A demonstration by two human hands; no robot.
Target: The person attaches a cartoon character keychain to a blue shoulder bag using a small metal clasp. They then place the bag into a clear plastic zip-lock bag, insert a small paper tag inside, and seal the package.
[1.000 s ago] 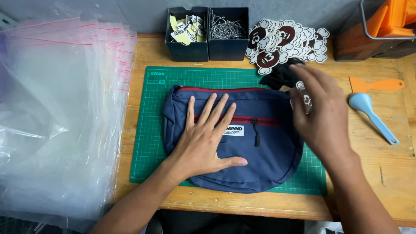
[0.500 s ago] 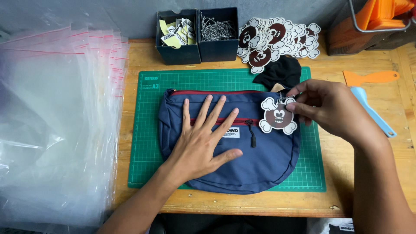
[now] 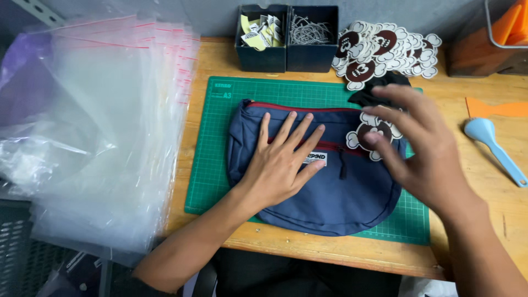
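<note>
The wooden bench [image 3: 330,250] carries a green gridded cutting mat [image 3: 220,165], smooth and rectangular. At the left lies a thick stack of clear, glossy plastic bags [image 3: 99,137] with red seal strips.

The navy fabric pouch [image 3: 330,192] lies flat at the centre of the mat, rounded along its near edge, with red zip lines. It is not yet in a bag. The left hand [image 3: 278,162] presses flat on the pouch, fingers spread, grip open and holding nothing.

The right hand [image 3: 423,148] hovers over the right end of the pouch, fingers loosely extended. Its fingertips touch a die-cut card tag [image 3: 369,135], brown with white lobed edges, which lies on the pouch. No attachment of the tag to the pouch is visible; judged from this, tagging is in progress and bagging remains.

At the far edge lie a pile of identical tags [image 3: 385,47] and two dark bins [image 3: 286,41]. A light blue plastic scoop [image 3: 492,140] lies at the right.
</note>
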